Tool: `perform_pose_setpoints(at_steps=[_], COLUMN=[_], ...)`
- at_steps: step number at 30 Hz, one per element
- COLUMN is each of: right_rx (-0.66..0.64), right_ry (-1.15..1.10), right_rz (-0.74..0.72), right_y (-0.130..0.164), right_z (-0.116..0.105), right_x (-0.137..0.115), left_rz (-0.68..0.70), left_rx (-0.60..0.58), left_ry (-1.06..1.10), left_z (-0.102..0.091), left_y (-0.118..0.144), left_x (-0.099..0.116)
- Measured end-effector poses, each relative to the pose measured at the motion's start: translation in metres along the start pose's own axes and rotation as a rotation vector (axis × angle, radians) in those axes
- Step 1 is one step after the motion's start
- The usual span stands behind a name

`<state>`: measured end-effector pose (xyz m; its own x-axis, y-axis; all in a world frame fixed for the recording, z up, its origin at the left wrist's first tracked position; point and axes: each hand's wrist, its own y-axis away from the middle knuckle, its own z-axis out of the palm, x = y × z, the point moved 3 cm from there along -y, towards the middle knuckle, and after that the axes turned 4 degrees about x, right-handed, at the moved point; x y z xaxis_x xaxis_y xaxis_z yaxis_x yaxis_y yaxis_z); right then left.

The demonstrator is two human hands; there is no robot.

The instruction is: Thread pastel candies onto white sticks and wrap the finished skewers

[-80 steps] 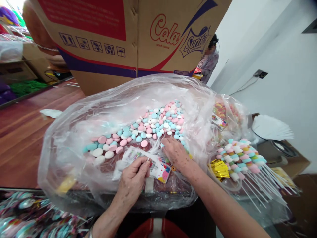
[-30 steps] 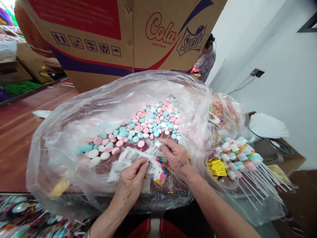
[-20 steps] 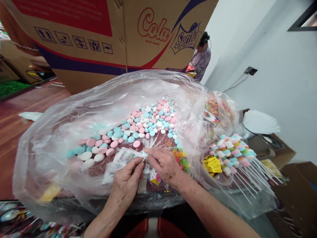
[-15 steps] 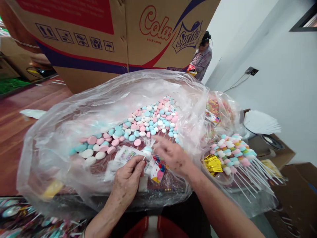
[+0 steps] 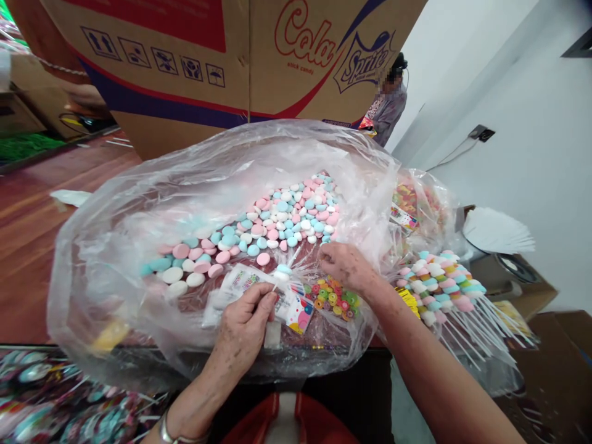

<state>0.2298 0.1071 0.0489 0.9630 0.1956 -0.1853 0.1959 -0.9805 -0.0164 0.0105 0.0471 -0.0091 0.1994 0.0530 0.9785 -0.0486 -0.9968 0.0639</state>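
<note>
Pastel candy discs (image 5: 277, 222) in pink, blue and white lie heaped inside a big clear plastic bag (image 5: 115, 259) that spreads across the desk (image 5: 28, 246). Left hand (image 5: 243, 327) rests at the bag's near edge, thumb and fingers pinched on a thin white stick (image 5: 282, 277) with a pale candy at its far end, lying over printed paper packets (image 5: 259, 293). Right hand (image 5: 345, 265) reaches into the bag just past the stick's tip, fingers curled down at the near rim of the candy heap; whether it grips a piece cannot be told. Just beneath that wrist sits a small cluster of bright ring-shaped sweets (image 5: 333, 297). Outside the bag, to the right, finished candy skewers (image 5: 444, 287) lie fanned with their sticks pointing away. Behind the bag stands a large cardboard box (image 5: 240, 55) printed "Cola Sprite". Another person (image 5: 388, 108) stands well apart by the white wall.
</note>
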Motion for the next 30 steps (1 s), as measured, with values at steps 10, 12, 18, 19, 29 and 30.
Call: perform_pose_setpoints(at_steps=[10,12,18,19,29,30], right_rx=[0.001,0.008,-0.014,0.014,0.322,0.313], right_ry=[0.213,0.241,0.150,0.073,-1.565,-1.608], right_rz=[-0.133,-0.138,-0.049,-0.010,0.332,0.344], right_y=[0.033,0.034,0.024,0.020,0.007,0.008], right_z=[0.012,0.012,0.014,0.013,0.012,0.014], right_x=[-0.035,-0.036,-0.029,-0.026,-0.017,-0.018], left_rz=[-0.029,-0.029,-0.006,-0.004,0.069,0.074], left_rx=[0.037,0.070,0.068,0.067,-0.001,-0.004], left_ry=[-0.007,-0.001,-0.008,-0.014,-0.112,-0.119], left_z=[-0.001,-0.001,-0.002,-0.003,-0.002,-0.002], left_y=[-0.002,-0.002,-0.002,-0.001,0.000,0.001], left_x=[-0.001,-0.003,0.000,0.002,0.015,0.016])
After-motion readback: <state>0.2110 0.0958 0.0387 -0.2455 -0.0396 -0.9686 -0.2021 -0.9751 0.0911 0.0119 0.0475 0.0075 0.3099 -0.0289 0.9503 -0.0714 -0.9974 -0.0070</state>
